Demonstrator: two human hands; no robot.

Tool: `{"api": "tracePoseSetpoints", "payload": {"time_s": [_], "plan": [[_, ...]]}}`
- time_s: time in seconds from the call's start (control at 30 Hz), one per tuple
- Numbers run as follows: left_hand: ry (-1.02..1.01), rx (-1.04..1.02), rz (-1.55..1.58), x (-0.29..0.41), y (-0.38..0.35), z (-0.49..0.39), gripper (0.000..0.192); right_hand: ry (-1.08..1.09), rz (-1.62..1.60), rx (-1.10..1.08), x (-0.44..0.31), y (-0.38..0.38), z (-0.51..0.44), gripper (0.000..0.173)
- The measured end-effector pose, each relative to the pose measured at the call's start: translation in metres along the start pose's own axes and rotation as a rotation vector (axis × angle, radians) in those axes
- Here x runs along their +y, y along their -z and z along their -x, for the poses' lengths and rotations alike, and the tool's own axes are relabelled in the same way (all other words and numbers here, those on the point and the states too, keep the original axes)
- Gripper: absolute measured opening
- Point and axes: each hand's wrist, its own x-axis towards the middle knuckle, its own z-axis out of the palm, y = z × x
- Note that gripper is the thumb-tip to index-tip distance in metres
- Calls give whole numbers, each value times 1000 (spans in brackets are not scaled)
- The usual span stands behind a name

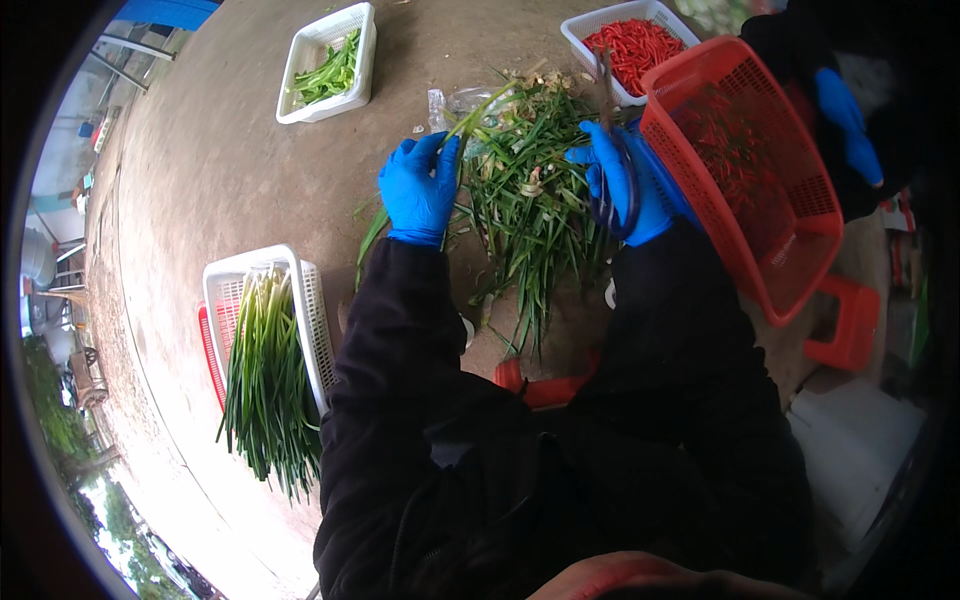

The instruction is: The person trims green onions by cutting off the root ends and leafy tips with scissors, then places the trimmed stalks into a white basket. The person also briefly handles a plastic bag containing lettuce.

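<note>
My left hand (420,187), in a blue glove, pinches a pale green leafy stalk (484,112) between thumb and fingers. Its leaves seem to trail down past the wrist. Scissors (630,199) with dark handles sit in my blue-gloved right hand (646,187), their blurred blades pointing away from me. Both hands hover over or beside a heap of green leaf trimmings (532,240) on the ground. Pale root ends and a clear plastic bag (436,109) lie at its far side. Left of me, long allium greens (274,375) with pale stems overhang a white plastic basket (306,300).
A white basket (365,75) at the far left holds green peppers (330,71). Red chillies (637,49) fill another white basket (574,34). A large red basket (780,292) containing chillies tilts at my right, near another person's blue-gloved hand (847,120). A red stool (855,322) stands behind it.
</note>
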Motion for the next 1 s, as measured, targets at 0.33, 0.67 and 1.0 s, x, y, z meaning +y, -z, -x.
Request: {"api": "tracePoseSetpoints", "payload": {"time_s": [0.33,0.67,1.0], "plan": [[41,-132,261,38,-16,18,16,260,-210,133,14,-63,6,45],[227,-231,639,32,-25,28,26,234,-165,95,37,-73,-4,38],[372,-182,542,20,-29,21,19,184,-236,133,20,-61,-4,42]]}}
